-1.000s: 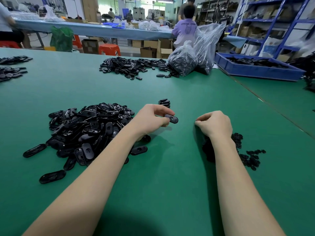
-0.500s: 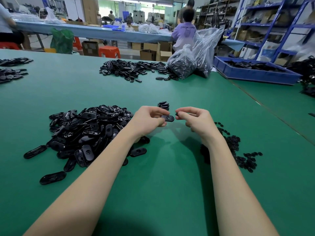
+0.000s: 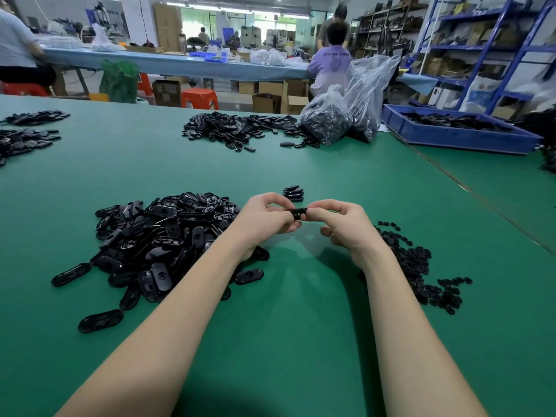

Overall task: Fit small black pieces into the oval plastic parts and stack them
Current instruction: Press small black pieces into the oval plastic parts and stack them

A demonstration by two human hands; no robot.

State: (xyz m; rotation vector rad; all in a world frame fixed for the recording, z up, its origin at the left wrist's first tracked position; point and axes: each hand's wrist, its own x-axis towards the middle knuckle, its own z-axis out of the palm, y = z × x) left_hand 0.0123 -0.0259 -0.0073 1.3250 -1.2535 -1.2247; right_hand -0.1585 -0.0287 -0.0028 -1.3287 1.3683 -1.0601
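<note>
Fingers (image 3: 275,207) of the left hand (image 3: 264,219) are curled around one end of a black oval part (image 3: 298,212), which is held just above the green table (image 3: 301,326) at the centre of the frame. Its other end is pinched by the curled fingers of the right hand (image 3: 346,227), so that the part is gripped between both hands and is mostly hidden by the fingertips. Whether a small piece is already seated in it cannot be told. A short stack of oval parts (image 3: 293,193) is located on the table just beyond the hands, slightly above centre. A large loose pile of oval parts (image 3: 156,239) is spread over the table at centre left, partly overlapped by the left forearm. A flatter heap of small black pieces (image 3: 421,269) lies at centre right, beside the right wrist. A further pile of black parts (image 3: 240,130) is seen at upper centre, touching two clear plastic bags (image 3: 346,115) filled with dark parts. A blue tray (image 3: 451,136) holding black parts is placed at the upper right of the frame.
</note>
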